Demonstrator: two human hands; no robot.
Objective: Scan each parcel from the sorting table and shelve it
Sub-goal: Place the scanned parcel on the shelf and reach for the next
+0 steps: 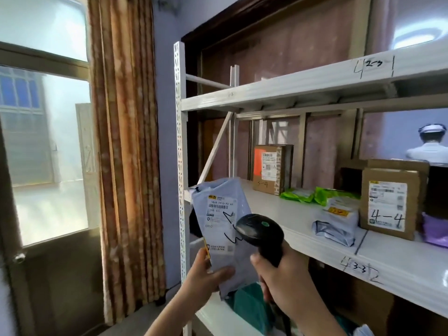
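A flat grey-blue mailer bag (219, 214) with a white shipping label and black pen marks stands upright in front of the rack. My left hand (206, 275) pinches its lower edge, thumb across the front. My right hand (278, 280) grips the handle of a black barcode scanner (260, 232). The scanner's head, with a green dot on top, points at the label from close by and overlaps the bag's right side. Both sit at the left end of the white metal shelf (303, 235).
On that shelf stand a brown box (271, 168) at the back, green packets (299, 194), a grey bag (335, 226) and a carton marked 4-4 (388, 202). A teal parcel (249, 309) lies on the level below. A curtain (123, 141) and window are at left.
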